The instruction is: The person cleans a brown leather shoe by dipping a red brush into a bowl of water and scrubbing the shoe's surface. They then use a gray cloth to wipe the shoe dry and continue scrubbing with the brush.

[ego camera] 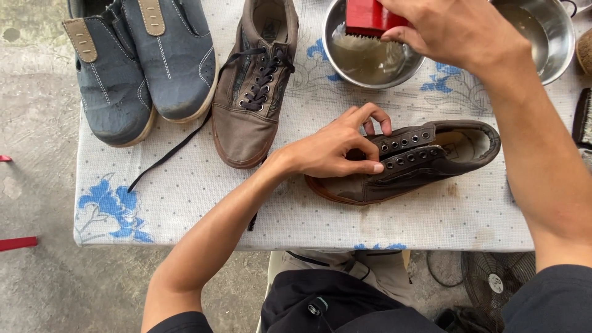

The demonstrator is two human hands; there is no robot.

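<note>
Near the worktop's (185, 203) front edge lies an unlaced brown shoe (425, 161) on its side, the left hand (336, 148) pinning it, fingers clamped at the eyelets. By the back edge, the right hand (456, 28), fingers closed on a red brush (370, 17), dips bristles in a steel bowl (370, 58). Wetting looks in hand; scrubbing calls for a steady shoe.
</note>
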